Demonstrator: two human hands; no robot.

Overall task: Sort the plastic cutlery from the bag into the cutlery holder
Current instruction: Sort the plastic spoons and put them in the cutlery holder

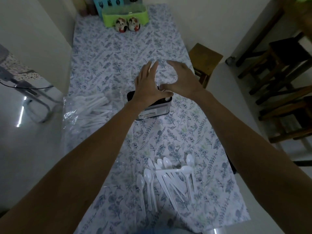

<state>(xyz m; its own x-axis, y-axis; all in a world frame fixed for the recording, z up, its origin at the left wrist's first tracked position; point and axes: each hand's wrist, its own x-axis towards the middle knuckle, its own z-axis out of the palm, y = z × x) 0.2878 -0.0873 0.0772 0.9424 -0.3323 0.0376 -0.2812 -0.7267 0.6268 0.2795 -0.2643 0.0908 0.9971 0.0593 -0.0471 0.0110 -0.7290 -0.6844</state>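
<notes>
Cutlery holder (152, 105) is set mid-table, partly hidden by both hands; clear bag (87, 110) lies at left edge, loose spoons (167, 179) near front edge. Left hand (148, 83) and right hand (182, 78) are held over the holder, fingers spread and relaxed, nothing gripped.

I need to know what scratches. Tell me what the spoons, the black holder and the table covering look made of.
White spoons: thin moulded plastic, slightly glossy, a little translucent at the bowls.
Black cutlery holder: probably plastic or coated metal; smooth dark wall with a pale label, dim light leaves it open.
Floral table covering: looks like printed cloth or vinyl, with a faint sheen.
</notes>
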